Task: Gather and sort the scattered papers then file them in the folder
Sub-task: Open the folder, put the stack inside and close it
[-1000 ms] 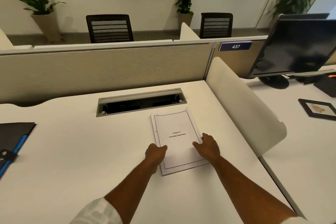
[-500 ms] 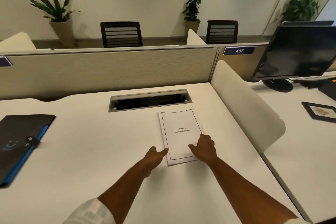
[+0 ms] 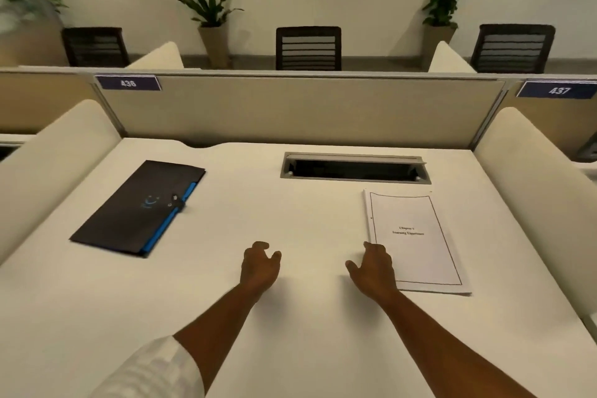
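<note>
While the papers (image 3: 416, 241) lie squared in one neat stack on the right side of the desk (image 3: 290, 317), just near of the cable slot (image 3: 355, 168), the black folder (image 3: 137, 208) sits closed on the far left, well apart from them, its blue edge and clasp turned toward the middle. Neither hand holds anything: the left hand (image 3: 260, 265) hovers over bare desk with loosely curled fingers, and the right hand (image 3: 373, 268) is relaxed at the stack's near left corner, though whether it touches the sheets I cannot tell. The gathering looks done, so filing is what remains. To do it well, I would open the folder first, undoing the clasp with the left hand and laying the cover flat. Then I'd take the stack by both long edges so the sheets stay aligned, carry it across rather than drag it, and seat it square inside. The risk is the top sheet sliding off or a corner catching on the cover.
</note>
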The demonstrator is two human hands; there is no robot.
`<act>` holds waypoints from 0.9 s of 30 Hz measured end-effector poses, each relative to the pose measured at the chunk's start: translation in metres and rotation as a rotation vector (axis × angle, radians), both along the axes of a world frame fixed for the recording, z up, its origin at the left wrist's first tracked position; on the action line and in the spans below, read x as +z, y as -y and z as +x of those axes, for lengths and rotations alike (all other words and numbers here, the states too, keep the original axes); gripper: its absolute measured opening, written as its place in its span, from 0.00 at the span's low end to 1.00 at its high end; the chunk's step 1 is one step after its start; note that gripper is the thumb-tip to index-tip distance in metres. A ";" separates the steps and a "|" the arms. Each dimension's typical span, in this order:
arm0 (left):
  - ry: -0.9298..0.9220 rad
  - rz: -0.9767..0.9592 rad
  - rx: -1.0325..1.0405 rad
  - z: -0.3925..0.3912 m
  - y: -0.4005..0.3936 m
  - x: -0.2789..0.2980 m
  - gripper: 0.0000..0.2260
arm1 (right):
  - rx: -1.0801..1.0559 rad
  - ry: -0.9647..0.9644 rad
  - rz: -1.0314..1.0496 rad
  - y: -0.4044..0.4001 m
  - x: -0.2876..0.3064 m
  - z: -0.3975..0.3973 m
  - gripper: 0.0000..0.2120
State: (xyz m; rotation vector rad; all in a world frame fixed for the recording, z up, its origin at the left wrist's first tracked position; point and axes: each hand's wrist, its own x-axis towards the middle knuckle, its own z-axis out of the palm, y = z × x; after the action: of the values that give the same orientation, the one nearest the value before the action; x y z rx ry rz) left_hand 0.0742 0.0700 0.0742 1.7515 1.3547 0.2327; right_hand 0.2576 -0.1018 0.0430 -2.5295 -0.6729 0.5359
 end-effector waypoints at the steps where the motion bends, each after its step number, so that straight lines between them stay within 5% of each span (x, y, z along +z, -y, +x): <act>1: -0.011 0.006 0.018 -0.010 -0.011 0.001 0.18 | 0.021 -0.012 0.005 -0.010 -0.001 -0.007 0.35; 22: -0.043 0.080 0.201 -0.213 -0.309 -0.018 0.06 | 0.342 -0.122 0.089 -0.304 -0.007 -0.188 0.30; 27: -0.109 0.213 0.113 -0.237 -0.365 -0.024 0.06 | 0.362 -0.122 0.049 -0.364 -0.014 -0.211 0.33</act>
State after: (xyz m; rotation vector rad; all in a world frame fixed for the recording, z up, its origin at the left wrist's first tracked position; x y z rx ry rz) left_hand -0.1624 0.4347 0.0500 1.8873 1.5573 0.3600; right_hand 0.0464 0.2620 0.0292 -2.3164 -1.0905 0.7791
